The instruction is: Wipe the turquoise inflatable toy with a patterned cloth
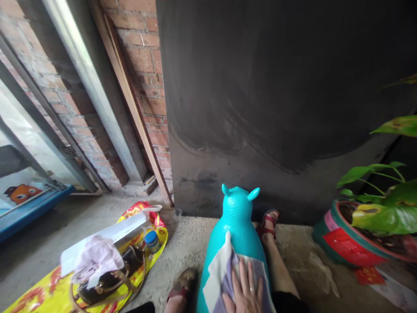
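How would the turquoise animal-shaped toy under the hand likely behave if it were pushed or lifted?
The turquoise toy looks smooth, glossy and rounded like an inflated vinyl hopper, so it is probably light for its size and springy rather than stiff. Its shiny skin may be slippery, though the cloth under the hand should add grip. Held between the legs, it seems apt to tip or roll if released.

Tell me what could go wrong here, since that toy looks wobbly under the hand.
The rounded turquoise inflatable animal toy might roll sideways under the right hand pressing the pale cloth. The cloth, only draped over the curved back, may slide off onto the gritty concrete floor. The left hand is out of view.
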Tool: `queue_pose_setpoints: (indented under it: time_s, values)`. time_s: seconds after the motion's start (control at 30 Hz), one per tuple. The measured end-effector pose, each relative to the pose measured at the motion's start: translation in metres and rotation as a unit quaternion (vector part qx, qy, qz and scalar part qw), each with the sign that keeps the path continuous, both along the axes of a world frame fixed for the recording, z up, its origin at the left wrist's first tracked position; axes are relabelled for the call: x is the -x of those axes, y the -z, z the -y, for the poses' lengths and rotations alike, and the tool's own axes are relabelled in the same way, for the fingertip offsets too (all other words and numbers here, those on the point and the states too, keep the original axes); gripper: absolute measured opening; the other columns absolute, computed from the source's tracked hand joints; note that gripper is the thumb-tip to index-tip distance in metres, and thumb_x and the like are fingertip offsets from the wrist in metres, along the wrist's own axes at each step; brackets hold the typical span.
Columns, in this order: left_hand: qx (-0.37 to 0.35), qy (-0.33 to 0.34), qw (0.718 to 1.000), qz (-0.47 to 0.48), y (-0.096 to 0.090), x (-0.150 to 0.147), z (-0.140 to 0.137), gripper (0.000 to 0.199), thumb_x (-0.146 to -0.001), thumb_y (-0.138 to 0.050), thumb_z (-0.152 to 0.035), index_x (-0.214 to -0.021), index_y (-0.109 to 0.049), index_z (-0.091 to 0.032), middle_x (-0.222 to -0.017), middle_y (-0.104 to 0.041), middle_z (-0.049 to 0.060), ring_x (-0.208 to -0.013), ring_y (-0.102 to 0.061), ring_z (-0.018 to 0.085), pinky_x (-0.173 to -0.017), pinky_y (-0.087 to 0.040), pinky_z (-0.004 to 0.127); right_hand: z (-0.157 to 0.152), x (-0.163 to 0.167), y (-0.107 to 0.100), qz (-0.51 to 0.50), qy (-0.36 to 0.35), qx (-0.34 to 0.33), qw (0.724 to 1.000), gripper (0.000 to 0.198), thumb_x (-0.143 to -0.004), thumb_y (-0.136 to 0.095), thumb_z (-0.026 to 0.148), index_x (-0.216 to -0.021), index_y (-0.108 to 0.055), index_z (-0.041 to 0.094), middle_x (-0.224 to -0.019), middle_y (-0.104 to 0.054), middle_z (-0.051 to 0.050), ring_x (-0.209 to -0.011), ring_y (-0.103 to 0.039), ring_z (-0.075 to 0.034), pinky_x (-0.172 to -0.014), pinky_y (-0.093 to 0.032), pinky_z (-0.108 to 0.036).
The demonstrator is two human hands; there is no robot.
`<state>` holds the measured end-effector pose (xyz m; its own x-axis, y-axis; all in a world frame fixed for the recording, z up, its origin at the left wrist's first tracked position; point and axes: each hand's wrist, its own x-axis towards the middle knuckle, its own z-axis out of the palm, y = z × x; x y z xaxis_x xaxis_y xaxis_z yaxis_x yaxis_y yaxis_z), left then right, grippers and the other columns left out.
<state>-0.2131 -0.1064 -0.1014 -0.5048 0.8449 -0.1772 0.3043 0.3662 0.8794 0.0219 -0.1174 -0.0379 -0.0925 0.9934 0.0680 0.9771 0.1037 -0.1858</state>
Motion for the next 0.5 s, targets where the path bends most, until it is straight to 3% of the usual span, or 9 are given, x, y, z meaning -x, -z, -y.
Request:
queue_pose_setpoints:
  time_s: [0.1,0.17,0.3,0.4,0.5]
  values:
    - [0.002,-0.012,1.0,-0.003,0.006,-0.003,0.008,0.033,-0.065,-0.067,-0.061,-0.07,-0.064,-0.029,-0.08,-0.077,0.005,-0.098,-0.07,0.039,-0.08,-0.061,0.048,0.018,-0.006,-0.001,-0.001,-0.029,0.02,0.999,0.053,-0.097,-0.041,0.06,-0.141,-0.047,0.031,-0.154,-0.037,-0.003,-0.143,-0.028,-0.033,-0.117,-0.026,-0.061]
    - [0.011,-0.017,1.0,-0.012,0.013,-0.003,0.01,0.031,-0.064,-0.067,-0.059,-0.066,-0.062,-0.029,-0.076,-0.076,0.005,-0.097,-0.07,0.039,-0.08,-0.061,0.048,0.011,-0.008,-0.006,-0.003,-0.05,0.026,0.998,0.052,-0.099,-0.037,0.059,-0.141,-0.048,0.031,-0.156,-0.034,-0.002,-0.145,-0.023,-0.034,-0.119,-0.022,-0.06]
    - [0.017,-0.011,0.999,-0.033,0.021,0.001,0.007,0.026,-0.065,-0.066,-0.053,-0.06,-0.056,-0.03,-0.062,-0.07,0.002,-0.092,-0.071,0.039,-0.074,-0.063,0.047,-0.042,0.003,-0.028,-0.041,-0.107,0.041,0.993,0.056,-0.096,-0.039,0.058,-0.148,-0.036,0.036,-0.162,-0.014,0.003,-0.149,-0.005,-0.031,-0.121,-0.008,-0.062]
    - [0.01,0.008,0.999,-0.053,0.018,0.004,-0.002,0.024,-0.071,-0.06,-0.05,-0.06,-0.056,-0.029,-0.061,-0.068,0.001,-0.092,-0.071,0.036,-0.077,-0.063,0.051,-0.086,0.021,-0.051,-0.073,-0.127,0.07,0.987,0.062,-0.096,-0.043,0.052,-0.15,-0.032,0.024,-0.162,-0.005,-0.003,-0.149,0.004,-0.029,-0.121,0.005,-0.059]
    - [0.006,0.029,0.997,-0.074,0.012,0.008,-0.012,0.024,-0.074,-0.058,-0.048,-0.06,-0.057,-0.029,-0.065,-0.07,0.002,-0.09,-0.072,0.036,-0.079,-0.062,0.055,-0.097,0.033,-0.063,-0.075,-0.123,0.082,0.986,0.062,-0.096,-0.044,0.05,-0.149,-0.034,0.018,-0.161,-0.002,-0.005,-0.149,0.007,-0.028,-0.12,0.01,-0.057]
